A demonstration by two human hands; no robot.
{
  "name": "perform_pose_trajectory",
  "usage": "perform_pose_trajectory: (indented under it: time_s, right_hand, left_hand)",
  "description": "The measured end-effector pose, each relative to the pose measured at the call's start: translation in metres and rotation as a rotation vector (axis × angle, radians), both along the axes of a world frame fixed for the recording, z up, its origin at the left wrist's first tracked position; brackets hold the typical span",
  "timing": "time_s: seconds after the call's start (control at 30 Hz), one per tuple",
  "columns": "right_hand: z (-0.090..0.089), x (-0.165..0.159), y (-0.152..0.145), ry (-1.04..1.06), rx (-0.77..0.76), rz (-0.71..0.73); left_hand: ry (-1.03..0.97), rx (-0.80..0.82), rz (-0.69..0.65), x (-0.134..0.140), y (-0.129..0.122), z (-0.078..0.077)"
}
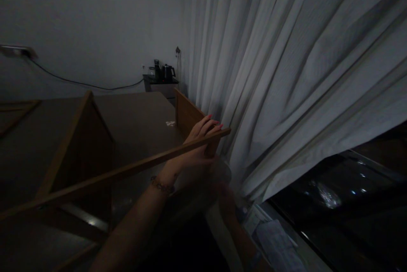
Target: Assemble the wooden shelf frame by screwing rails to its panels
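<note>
Slanting lengthwise up rightward, wooden rail (127,170), left hand (191,156) at right end

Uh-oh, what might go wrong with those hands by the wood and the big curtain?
Fingers might get pinched: the left hand reaches behind the long wooden bar, close to its end.
The white curtain hangs right by that end, so the wood could snag it.
It's dim, and the right hand is low and blurry in shadow, so it could perhaps bump something.
</note>
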State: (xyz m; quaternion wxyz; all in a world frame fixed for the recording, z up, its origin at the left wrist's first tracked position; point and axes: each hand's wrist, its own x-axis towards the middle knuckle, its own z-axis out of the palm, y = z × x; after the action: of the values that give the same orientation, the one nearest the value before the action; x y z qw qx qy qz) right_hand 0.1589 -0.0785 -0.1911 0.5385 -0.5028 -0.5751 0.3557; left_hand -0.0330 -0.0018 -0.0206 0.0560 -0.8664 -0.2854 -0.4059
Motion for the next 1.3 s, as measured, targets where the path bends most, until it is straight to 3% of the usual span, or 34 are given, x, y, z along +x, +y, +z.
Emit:
perform_pose_trajectory:
  time_s: [0.27,0.4,0.57,0.8,0.93,1.07,1.2,1.3]
  right_hand:
    - [0.004,0.007,-0.003,0.015,0.074,-0.067]
    - [0.012,0.015,0.000,0.003,0.150,-0.150]
    - [0.023,0.025,0.008,-0.014,0.151,-0.141]
    - [0.021,0.027,0.010,-0.010,0.123,-0.149]
    - [0.023,0.027,0.017,0.000,0.127,-0.118]
    - [0.036,0.022,0.027,0.038,0.144,-0.062]
    - [0.055,0.010,0.032,0.032,0.132,0.030]
    - [0.066,0.006,0.038,-0.031,0.179,0.062]
  left_hand:
    - [-0.009,-0.001,-0.013,0.000,0.000,0.000]
    - [-0.032,-0.042,-0.041,-0.001,0.000,-0.001]
    - [-0.103,-0.089,-0.085,0.002,0.000,-0.004]
    - [-0.244,-0.342,0.017,0.007,-0.020,-0.013]
    - [-0.269,-0.503,0.085,0.002,-0.049,-0.025]
    - [-0.285,-0.635,0.119,-0.014,-0.096,-0.036]
    - [-0.224,-0.821,0.042,-0.040,-0.153,-0.036]
    - [-0.272,-0.798,0.121,-0.061,-0.192,-0.035]
